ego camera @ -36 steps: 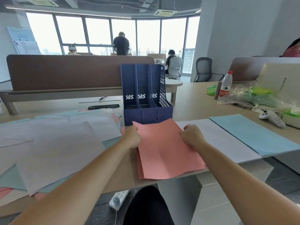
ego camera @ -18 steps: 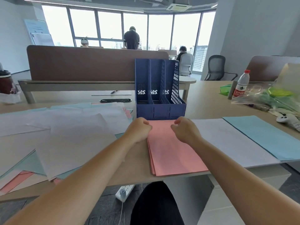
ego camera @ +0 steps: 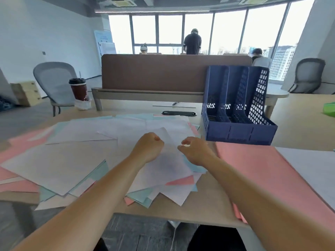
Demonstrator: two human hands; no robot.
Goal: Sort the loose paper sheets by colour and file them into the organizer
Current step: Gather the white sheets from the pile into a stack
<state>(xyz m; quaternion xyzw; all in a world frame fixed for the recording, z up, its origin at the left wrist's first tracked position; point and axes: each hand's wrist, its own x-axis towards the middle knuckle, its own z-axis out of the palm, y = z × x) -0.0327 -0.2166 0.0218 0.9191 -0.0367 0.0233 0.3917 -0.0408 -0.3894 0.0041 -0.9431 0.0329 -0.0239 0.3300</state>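
A mixed pile of loose white, pink and pale blue sheets [ego camera: 76,160] covers the desk at left and centre. My left hand [ego camera: 149,149] is curled in a fist above a white sheet in that pile and holds nothing. My right hand [ego camera: 196,151] hovers beside it with loosely curled fingers, also holding nothing. To the right lies a squared pink stack [ego camera: 257,171], and a white stack [ego camera: 311,163] lies beyond it. The blue three-slot organizer [ego camera: 235,132] stands upright behind the pink stack; no paper shows in its slots.
A brown desk divider [ego camera: 172,73] runs along the back. A dark lidded cup [ego camera: 78,89] stands far left by a grey chair [ego camera: 54,78]. A black cable grommet [ego camera: 179,113] sits behind the pile. The desk's front edge is near my forearms.
Both hands have let go of the pink stack and moved left over the mixed pile. The view has turned left, so the pink stack now lies to my right.
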